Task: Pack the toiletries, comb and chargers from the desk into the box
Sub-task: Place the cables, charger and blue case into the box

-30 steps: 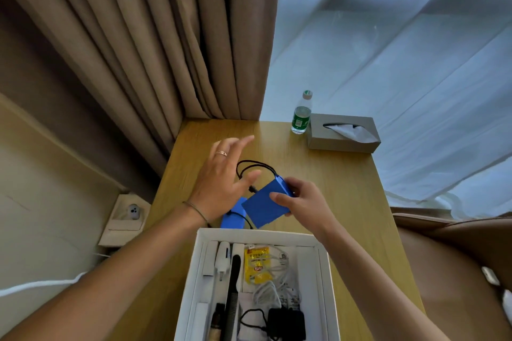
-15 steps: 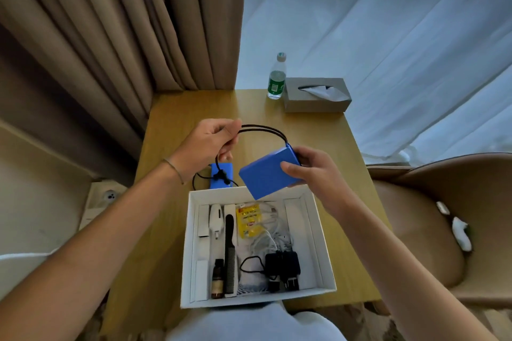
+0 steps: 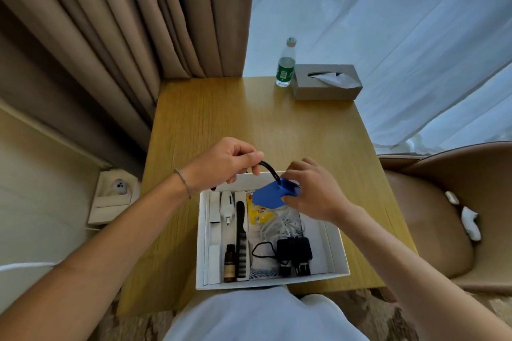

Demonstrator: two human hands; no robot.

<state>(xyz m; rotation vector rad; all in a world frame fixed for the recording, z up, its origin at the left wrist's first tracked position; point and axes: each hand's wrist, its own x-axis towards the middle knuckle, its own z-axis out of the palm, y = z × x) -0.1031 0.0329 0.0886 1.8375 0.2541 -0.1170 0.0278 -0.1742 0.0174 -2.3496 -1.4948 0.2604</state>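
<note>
A white box [image 3: 336, 250] sits at the desk's near edge. Inside lie a black comb [image 3: 241, 241], a small brown bottle [image 3: 229, 263], a white device [image 3: 227, 203], a yellow packet [image 3: 259, 214], white cables [image 3: 279, 227] and black chargers [image 3: 294, 255]. My right hand [image 3: 313, 192] grips a blue charger block [image 3: 273, 196] just above the box's far end. My left hand [image 3: 223, 162] pinches its black cable [image 3: 267, 169], which runs down into the block. The cable's other end is hidden behind my left hand.
A water bottle [image 3: 286, 63] and a grey tissue box [image 3: 327, 81] stand at the far right of the wooden desk [image 3: 221, 119]. Curtains hang behind. A wall socket [image 3: 117, 188] is low on the left, a brown chair [image 3: 432, 216] on the right.
Both hands have carried the blue block and its cable from the desk toward me, over the box's far end. The small blue piece that lay on the desk is out of sight.
</note>
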